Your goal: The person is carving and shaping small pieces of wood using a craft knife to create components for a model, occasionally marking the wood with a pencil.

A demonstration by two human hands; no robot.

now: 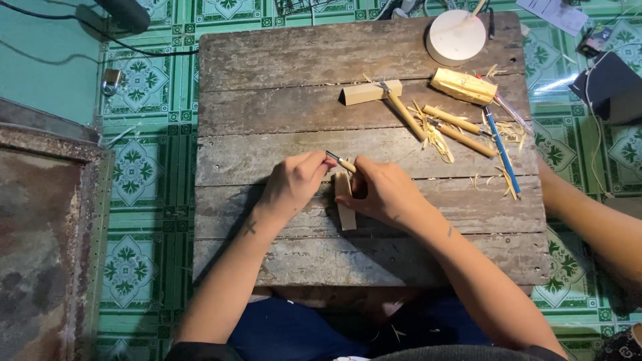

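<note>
Two hands meet over the middle of the weathered plank table [267,254], and the work between them looks only partly done. The right hand [384,194] closes its grip on a small carving knife [341,161] with a pale wooden handle, whose dark blade pokes out up and to the left of the grip toward the left hand [292,184]. The left hand's fingers are curled narrow around the blade end, thumb and fingertips pinching or steadying it; whether they press the blade itself or only its back cannot be told. Just below the right grip, partly hidden under the thumb, lies the small pale wood block [345,207], standing lengthwise on the table with its lower end free. Its visible faces are flat and square-edged, so little shaping shows on it, and no shavings lie right beside it. Well away from the grip, up and to the right, are signs of cutting already done: curls of wood shavings [438,137], several more wooden-handled carving tools [461,130], a second pale block [371,92], a yellowish chunk of wood [463,85] and a blue pen [501,150]. A round white lamp base [456,37] stands at the far edge.
</note>
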